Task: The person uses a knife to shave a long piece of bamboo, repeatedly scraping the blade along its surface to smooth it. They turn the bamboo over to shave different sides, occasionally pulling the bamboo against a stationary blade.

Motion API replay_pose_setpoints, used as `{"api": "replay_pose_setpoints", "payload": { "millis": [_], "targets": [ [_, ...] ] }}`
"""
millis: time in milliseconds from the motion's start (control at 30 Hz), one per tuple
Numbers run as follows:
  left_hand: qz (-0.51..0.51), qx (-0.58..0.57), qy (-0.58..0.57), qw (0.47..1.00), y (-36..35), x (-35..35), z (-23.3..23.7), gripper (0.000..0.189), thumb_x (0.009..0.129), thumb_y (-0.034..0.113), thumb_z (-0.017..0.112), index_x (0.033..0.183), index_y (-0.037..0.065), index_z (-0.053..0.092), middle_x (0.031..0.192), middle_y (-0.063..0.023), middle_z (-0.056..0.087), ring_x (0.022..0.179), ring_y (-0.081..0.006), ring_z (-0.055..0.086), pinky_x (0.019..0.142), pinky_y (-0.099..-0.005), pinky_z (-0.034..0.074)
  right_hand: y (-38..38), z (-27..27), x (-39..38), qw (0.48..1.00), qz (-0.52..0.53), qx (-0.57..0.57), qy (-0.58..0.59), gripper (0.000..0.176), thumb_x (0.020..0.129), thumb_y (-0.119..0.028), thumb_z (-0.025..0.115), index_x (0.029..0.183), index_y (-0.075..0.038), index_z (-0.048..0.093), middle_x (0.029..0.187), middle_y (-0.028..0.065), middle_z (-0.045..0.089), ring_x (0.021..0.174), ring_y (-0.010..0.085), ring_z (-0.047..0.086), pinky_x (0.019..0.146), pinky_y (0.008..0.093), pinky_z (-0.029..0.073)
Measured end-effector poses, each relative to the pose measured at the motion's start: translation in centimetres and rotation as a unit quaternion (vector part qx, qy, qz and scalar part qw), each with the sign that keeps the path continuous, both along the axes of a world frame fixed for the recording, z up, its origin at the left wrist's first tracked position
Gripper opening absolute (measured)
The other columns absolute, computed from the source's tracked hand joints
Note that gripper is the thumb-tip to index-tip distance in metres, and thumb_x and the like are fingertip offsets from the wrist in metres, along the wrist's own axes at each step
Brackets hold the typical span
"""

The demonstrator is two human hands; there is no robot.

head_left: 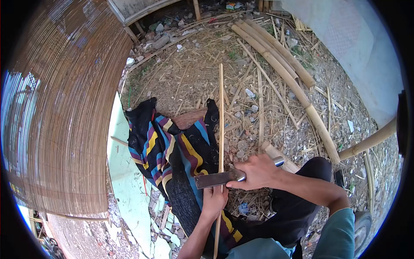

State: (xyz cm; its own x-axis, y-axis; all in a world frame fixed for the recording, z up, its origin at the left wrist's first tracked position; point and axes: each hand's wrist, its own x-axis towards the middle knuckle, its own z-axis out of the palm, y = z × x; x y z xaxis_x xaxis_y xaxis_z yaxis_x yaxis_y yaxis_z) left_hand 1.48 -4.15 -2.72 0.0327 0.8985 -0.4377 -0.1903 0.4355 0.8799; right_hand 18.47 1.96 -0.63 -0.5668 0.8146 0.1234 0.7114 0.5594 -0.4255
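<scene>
My right hand (255, 172) is wrapped round the metal handle of a broad-bladed knife (213, 179), whose dark rectangular blade points left. The blade lies across a long, thin bamboo strip (221, 116), which runs upright through the middle of the view. Just below the blade, my left hand (214, 202) has its fingers closed round the strip. Under the strip and my left hand spreads a black cloth (181, 159) with yellow, blue and maroon stripes, over my leg and the ground.
Bamboo poles (284, 64) lie on the littered ground at the upper right. A slatted bamboo screen (64, 116) stands at the left, beside a pale green sheet (125, 185). A whitish sheet (353, 47) hangs at the upper right. Rubble lies near the top.
</scene>
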Motion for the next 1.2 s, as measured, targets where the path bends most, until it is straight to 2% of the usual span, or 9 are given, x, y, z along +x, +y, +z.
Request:
{"api": "replay_pose_setpoints", "payload": {
  "millis": [133, 300, 333, 400, 467, 600, 700, 867, 1200],
  "targets": [
    [-0.015, 0.091, 0.097, 0.991, -0.4, -0.1, -2.4, 0.030, 0.100, 0.023, 0.033, 0.087, 0.003, 0.051, 0.054, 0.0013, 0.040, 0.039, -0.0034, 0.034, 0.034, -0.0206, 0.028, 0.2, -0.2, 0.4, 0.999, -0.007, 0.027, -0.015, 0.059, 0.069, -0.068, 0.059, 0.058, -0.009, 0.057, 0.042, 0.0096, 0.049, 0.041, 0.0296, 0.056, 0.040, 0.0385, 0.045],
    [-0.039, 0.195, 0.293, 0.935, 0.3, -0.5, -1.7, 0.031, 0.098, 0.019, 0.035, 0.081, -0.001, 0.052, 0.055, -0.0064, 0.049, 0.046, -0.0159, 0.050, 0.045, -0.0313, 0.039, 1.6, -0.3, 0.7, 0.995, -0.008, 0.082, -0.049, 0.068, 0.069, -0.074, 0.052, 0.065, -0.007, 0.065, 0.045, 0.0133, 0.054, 0.043, 0.0287, 0.059, 0.043, 0.0374, 0.049],
    [-0.039, 0.196, 0.294, 0.935, 0.0, -0.3, -1.5, 0.031, 0.098, 0.019, 0.035, 0.081, -0.001, 0.052, 0.055, -0.0064, 0.049, 0.046, -0.0159, 0.050, 0.045, -0.0313, 0.039, 1.9, 0.1, 0.7, 0.994, -0.035, 0.057, -0.081, 0.069, 0.073, -0.073, 0.049, 0.067, -0.006, 0.066, 0.047, 0.0123, 0.055, 0.044, 0.0294, 0.060, 0.045, 0.0389, 0.050],
    [-0.073, 0.067, 0.231, 0.968, -1.8, 0.3, -1.0, 0.032, 0.098, 0.019, 0.035, 0.077, 0.000, 0.049, 0.052, -0.0069, 0.049, 0.044, -0.0166, 0.050, 0.044, -0.0313, 0.040, 6.9, 0.1, 2.9, 0.968, -0.239, -0.037, 0.065, 0.071, 0.079, -0.070, 0.044, 0.070, -0.004, 0.067, 0.050, 0.0131, 0.057, 0.049, 0.0306, 0.062, 0.048, 0.0407, 0.051],
    [-0.092, 0.087, 0.202, 0.971, -3.1, 0.9, -2.0, 0.034, 0.098, 0.021, 0.034, 0.074, 0.001, 0.047, 0.049, -0.0054, 0.047, 0.042, -0.0152, 0.050, 0.042, -0.0305, 0.039, 10.5, 2.7, 6.3, 0.959, -0.279, 0.024, -0.052, 0.070, 0.083, -0.067, 0.039, 0.079, -0.004, 0.069, 0.054, 0.0160, 0.059, 0.059, 0.0316, 0.064, 0.056, 0.0422, 0.053],
    [-0.117, 0.079, 0.156, 0.978, -2.2, 1.3, -1.5, 0.036, 0.099, 0.024, 0.032, 0.075, 0.002, 0.046, 0.050, -0.0031, 0.047, 0.040, -0.0113, 0.048, 0.039, -0.0271, 0.037, 10.3, 3.0, 7.3, 0.945, -0.325, -0.001, -0.033, 0.067, 0.083, -0.067, 0.040, 0.093, -0.008, 0.069, 0.064, 0.0186, 0.062, 0.070, 0.0343, 0.065, 0.069, 0.0444, 0.053],
    [-0.123, 0.025, 0.093, 0.988, -1.7, 1.0, -0.5, 0.036, 0.100, 0.026, 0.030, 0.075, 0.004, 0.045, 0.049, -0.0010, 0.044, 0.036, -0.0094, 0.043, 0.035, -0.0251, 0.034, 9.0, 3.6, 7.0, 0.956, -0.281, -0.087, -0.003, 0.067, 0.082, -0.068, 0.040, 0.093, -0.008, 0.069, 0.064, 0.0183, 0.062, 0.070, 0.0353, 0.065, 0.068, 0.0451, 0.052],
    [-0.074, -0.017, -0.021, 0.997, -0.8, 0.7, -0.2, 0.038, 0.100, 0.032, 0.026, 0.082, 0.004, 0.044, 0.045, -0.0003, 0.035, 0.032, -0.0083, 0.032, 0.029, -0.0216, 0.027, 7.0, 1.7, 5.2, 0.979, -0.198, -0.043, -0.012, 0.063, 0.081, -0.067, 0.044, 0.077, -0.009, 0.068, 0.057, 0.0156, 0.060, 0.062, 0.0331, 0.064, 0.060, 0.0439, 0.052],
    [-0.061, -0.057, -0.040, 0.996, -0.6, 0.6, 0.7, 0.043, 0.099, 0.040, 0.024, 0.081, 0.006, 0.043, 0.046, 0.0022, 0.030, 0.033, -0.0061, 0.027, 0.031, -0.0217, 0.023, 1.5, 1.5, 1.5, 0.999, -0.016, -0.021, -0.033, 0.069, 0.075, -0.071, 0.047, 0.070, -0.006, 0.067, 0.050, 0.0165, 0.056, 0.052, 0.0341, 0.062, 0.050, 0.0410, 0.051]
  ]
}}
